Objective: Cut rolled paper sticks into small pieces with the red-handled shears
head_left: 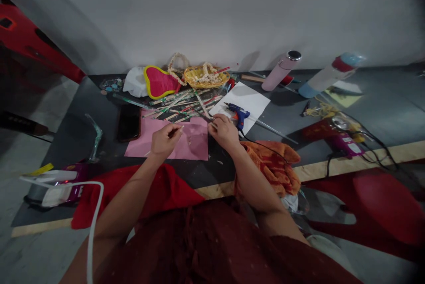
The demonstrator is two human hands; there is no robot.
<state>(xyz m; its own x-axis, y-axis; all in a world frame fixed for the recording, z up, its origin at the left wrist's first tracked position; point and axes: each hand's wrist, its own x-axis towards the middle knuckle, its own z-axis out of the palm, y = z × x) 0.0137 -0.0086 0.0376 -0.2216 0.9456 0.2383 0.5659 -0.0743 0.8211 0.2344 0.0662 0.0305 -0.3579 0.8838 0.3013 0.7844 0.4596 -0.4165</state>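
My left hand [165, 140] is closed in a pinch over the pink sheet [197, 151], with a small white piece [181, 128] showing at its fingertips. My right hand [226, 132] is curled shut at the right edge of that sheet; what its fingers hold, if anything, is too small to make out. A pale flat strip [201, 101] ends close by its fingertips. Just beyond both hands lies a pile of thin wrapped sticks [172, 103]. Beside my right hand, a blue glue gun [239, 113] rests on a white sheet [254, 97].
A phone [129, 123] lies left of the pink sheet. Behind are a wicker basket [199, 82] with beads and a pink-and-yellow cushion-like piece [161, 82]. To the right are a pink flask [281, 71], a bottle [327, 76], an orange towel [272, 164] and a purple hair-dryer-like device [347, 144].
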